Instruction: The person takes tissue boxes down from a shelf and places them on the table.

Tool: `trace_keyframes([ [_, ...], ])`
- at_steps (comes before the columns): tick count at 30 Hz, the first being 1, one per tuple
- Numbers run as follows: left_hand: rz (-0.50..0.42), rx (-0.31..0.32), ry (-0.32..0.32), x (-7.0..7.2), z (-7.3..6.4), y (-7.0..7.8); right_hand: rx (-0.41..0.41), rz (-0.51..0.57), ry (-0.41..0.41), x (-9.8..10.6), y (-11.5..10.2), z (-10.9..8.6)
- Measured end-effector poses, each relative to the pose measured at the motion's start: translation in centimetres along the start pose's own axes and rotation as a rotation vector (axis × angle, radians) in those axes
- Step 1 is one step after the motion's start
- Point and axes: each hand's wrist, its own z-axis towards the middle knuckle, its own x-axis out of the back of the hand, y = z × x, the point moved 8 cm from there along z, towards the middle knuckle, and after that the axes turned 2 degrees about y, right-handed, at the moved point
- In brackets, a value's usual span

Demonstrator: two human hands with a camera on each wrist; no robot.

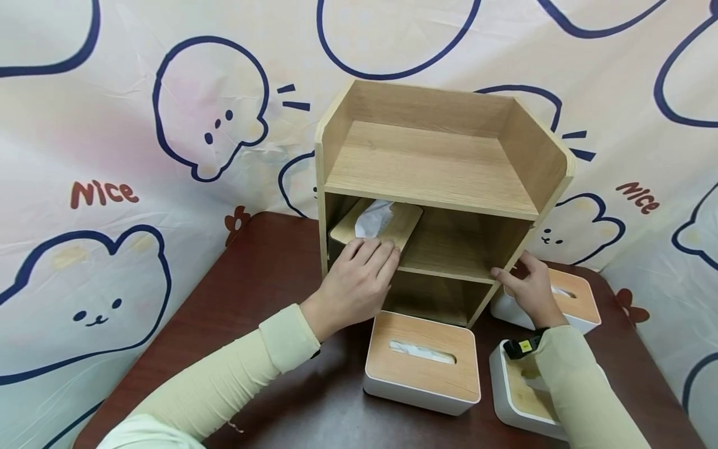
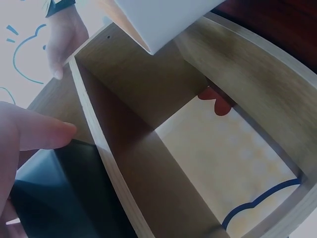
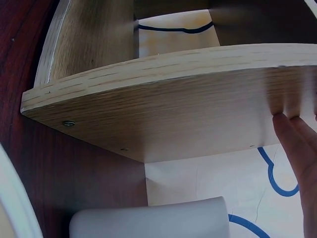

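Note:
A small wooden shelf unit [image 1: 437, 149] stands on the table. In the left of its middle compartment lies a dark-sided tissue box [image 2: 64, 193] with a wood-coloured lid [image 1: 405, 226] and a white tissue [image 1: 374, 218] sticking out. My left hand [image 1: 359, 280] holds the box's front end, fingers bent over the lid's front edge; the thumb [image 2: 44, 134] shows in the left wrist view. My right hand [image 1: 533, 290] holds the unit's right side panel, with its thumb at the front edge. Its fingertips [image 3: 281, 121] touch the panel's outer face.
A white tissue box with a wooden lid [image 1: 423, 380] stands in front of the unit. Another white box [image 1: 505, 399] lies under my right forearm, and a third [image 1: 580, 296] stands right of the unit. Behind the brown table [image 1: 269, 262] hangs a printed cloth [image 1: 224, 118].

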Motion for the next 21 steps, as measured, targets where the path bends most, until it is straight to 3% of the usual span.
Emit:
trace_keyframes([
  [21,0.011,-0.104,0.075,1.3,-0.4,0.6,0.014,0.025,0.002,0.0,-0.1,-0.1],
])
